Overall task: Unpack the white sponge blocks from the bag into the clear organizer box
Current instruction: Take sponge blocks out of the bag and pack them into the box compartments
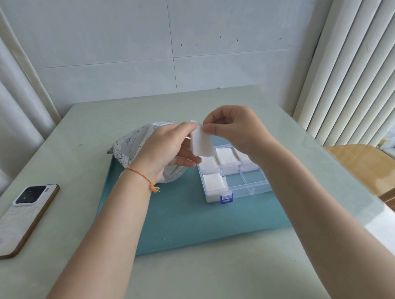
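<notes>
A white sponge block [201,142] hangs upright in the air, pinched at its top by both my left hand [168,148] and my right hand [234,129]. It is above the left rear part of the clear organizer box [255,187], which has a blue latch at the front. Several compartments hold white sponge blocks [213,182]; the front middle and right compartments look bare. The printed white bag [133,143] lies behind my left hand, partly hidden by it.
The box and bag rest on a teal mat [186,218] on a pale table. A phone [17,219] lies face down at the left. A wooden chair [372,168] stands at the right, with blinds behind it.
</notes>
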The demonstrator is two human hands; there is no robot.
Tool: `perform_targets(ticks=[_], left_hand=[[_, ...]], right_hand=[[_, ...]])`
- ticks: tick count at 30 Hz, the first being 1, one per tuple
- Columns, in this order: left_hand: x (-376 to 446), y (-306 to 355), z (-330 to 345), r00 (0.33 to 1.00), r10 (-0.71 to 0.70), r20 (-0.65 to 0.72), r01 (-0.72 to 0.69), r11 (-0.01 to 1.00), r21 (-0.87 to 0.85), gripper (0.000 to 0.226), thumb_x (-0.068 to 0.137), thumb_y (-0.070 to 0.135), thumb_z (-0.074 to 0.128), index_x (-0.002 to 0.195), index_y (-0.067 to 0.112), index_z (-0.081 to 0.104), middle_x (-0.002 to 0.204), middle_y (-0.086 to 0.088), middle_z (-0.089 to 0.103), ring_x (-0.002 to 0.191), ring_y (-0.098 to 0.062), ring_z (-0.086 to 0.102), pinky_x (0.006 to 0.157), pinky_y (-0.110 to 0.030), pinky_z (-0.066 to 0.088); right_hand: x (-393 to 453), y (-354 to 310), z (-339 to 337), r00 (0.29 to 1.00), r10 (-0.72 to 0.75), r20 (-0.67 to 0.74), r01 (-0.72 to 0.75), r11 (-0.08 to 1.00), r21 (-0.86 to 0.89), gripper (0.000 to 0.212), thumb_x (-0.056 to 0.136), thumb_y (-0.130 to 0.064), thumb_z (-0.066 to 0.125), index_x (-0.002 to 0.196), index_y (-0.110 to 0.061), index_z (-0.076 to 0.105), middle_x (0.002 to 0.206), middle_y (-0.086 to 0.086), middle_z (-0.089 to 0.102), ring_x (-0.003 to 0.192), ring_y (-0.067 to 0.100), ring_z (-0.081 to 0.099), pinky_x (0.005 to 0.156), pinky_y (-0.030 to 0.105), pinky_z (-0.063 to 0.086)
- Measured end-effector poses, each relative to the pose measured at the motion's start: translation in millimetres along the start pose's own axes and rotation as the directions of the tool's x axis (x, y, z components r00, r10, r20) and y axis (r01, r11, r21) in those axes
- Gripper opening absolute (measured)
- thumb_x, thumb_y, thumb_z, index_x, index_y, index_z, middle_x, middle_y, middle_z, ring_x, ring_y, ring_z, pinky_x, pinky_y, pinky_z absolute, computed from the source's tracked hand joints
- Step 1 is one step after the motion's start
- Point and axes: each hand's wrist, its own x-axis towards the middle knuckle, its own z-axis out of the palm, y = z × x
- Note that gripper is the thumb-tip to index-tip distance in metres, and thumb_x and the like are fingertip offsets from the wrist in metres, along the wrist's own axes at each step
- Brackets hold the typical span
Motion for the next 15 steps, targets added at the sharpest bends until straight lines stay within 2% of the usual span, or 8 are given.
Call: perform_targets(ticks=[2, 5, 7, 9, 10, 12, 13, 15], left_hand=[[0, -2, 0, 0.999, 0.044, 0.000, -0.044, 0.997, 0.058, 0.021, 0.095, 0.021, 0.061, 0.099, 0.000, 0.063, 0.079, -0.016, 0.061, 0.058, -0.023, 0.068, 0.055, -0.028, 0.056], [2, -5, 0, 0.997, 0.069, -0.045, -0.065, 0.994, 0.085, 0.010, 0.093, 0.010, 0.062, 0.090, 0.001, 0.062, 0.076, -0.016, 0.065, 0.055, -0.020, 0.068, 0.054, -0.026, 0.056], [3, -5, 0, 0.995, 0.054, -0.083, -0.051, 0.998, 0.037, 0.011, 0.093, 0.009, 0.060, 0.091, -0.001, 0.061, 0.074, -0.017, 0.063, 0.056, -0.023, 0.068, 0.053, -0.026, 0.057], [3, -3, 2, 0.993, 0.044, -0.109, -0.049, 0.998, -0.048, 0.008, 0.092, 0.007, 0.057, 0.087, 0.002, 0.058, 0.069, -0.014, 0.060, 0.057, -0.024, 0.065, 0.050, -0.026, 0.055], [2, -2, 3, 0.994, 0.039, -0.106, -0.050, 0.993, -0.105, 0.008, 0.092, 0.006, 0.054, 0.086, 0.004, 0.057, 0.069, -0.013, 0.060, 0.059, -0.024, 0.064, 0.049, -0.025, 0.053], [0, 0, 8, 0.999, 0.024, -0.023, -0.029, 0.970, -0.241, 0.015, 0.093, 0.004, 0.046, 0.090, 0.005, 0.061, 0.075, -0.012, 0.064, 0.066, -0.021, 0.068, 0.050, -0.024, 0.052], [-2, 0, 11, 0.999, 0.014, 0.045, 0.000, 0.951, -0.309, 0.021, 0.094, 0.004, 0.042, 0.090, 0.007, 0.063, 0.075, -0.009, 0.066, 0.067, -0.018, 0.069, 0.050, -0.023, 0.051], [-4, -1, 14, 0.986, -0.010, 0.166, 0.076, 0.914, -0.398, 0.026, 0.094, 0.005, 0.039, 0.089, 0.013, 0.063, 0.074, -0.003, 0.065, 0.065, -0.013, 0.069, 0.051, -0.021, 0.051]], right_hand=[[1, 1, 1, 1.000, -0.009, -0.003, 0.009, 1.000, -0.021, 0.007, 0.083, -0.008, 0.074, 0.081, -0.014, 0.070, 0.079, 0.001, 0.070, 0.071, 0.010, 0.058, 0.069, 0.019, 0.046], [1, 0, 1, 0.996, -0.081, -0.023, 0.078, 0.992, -0.103, 0.003, 0.087, -0.016, 0.071, 0.089, -0.017, 0.069, 0.089, 0.003, 0.070, 0.077, 0.013, 0.058, 0.074, 0.025, 0.048], [-2, -1, -1, 0.990, -0.135, 0.049, 0.142, 0.969, -0.201, 0.026, 0.085, -0.032, 0.074, 0.108, -0.023, 0.065, 0.107, -0.002, 0.065, 0.091, 0.011, 0.059, 0.078, 0.019, 0.047], [-6, -4, -3, 0.970, -0.136, 0.203, 0.192, 0.938, -0.290, 0.064, 0.075, -0.042, 0.081, 0.130, -0.028, 0.051, 0.125, -0.008, 0.054, 0.109, 0.006, 0.053, 0.082, 0.011, 0.041], [-8, -4, -1, 0.955, -0.127, 0.268, 0.219, 0.912, -0.348, 0.081, 0.070, -0.044, 0.084, 0.138, -0.028, 0.044, 0.131, -0.009, 0.049, 0.115, 0.005, 0.048, 0.088, 0.012, 0.039], [-10, -2, 5, 0.938, -0.130, 0.320, 0.272, 0.851, -0.450, 0.097, 0.065, -0.046, 0.086, 0.144, -0.025, 0.036, 0.136, -0.007, 0.045, 0.125, 0.008, 0.041, 0.102, 0.024, 0.036], [-11, -2, 9, 0.938, -0.142, 0.316, 0.286, 0.832, -0.476, 0.095, 0.064, -0.047, 0.085, 0.143, -0.023, 0.037, 0.135, -0.007, 0.046, 0.126, 0.011, 0.040, 0.105, 0.033, 0.037], [-12, -2, 15, 0.939, -0.170, 0.300, 0.304, 0.817, -0.490, 0.080, 0.067, -0.047, 0.080, 0.134, -0.021, 0.045, 0.127, -0.007, 0.051, 0.121, 0.016, 0.043, 0.102, 0.043, 0.042]])
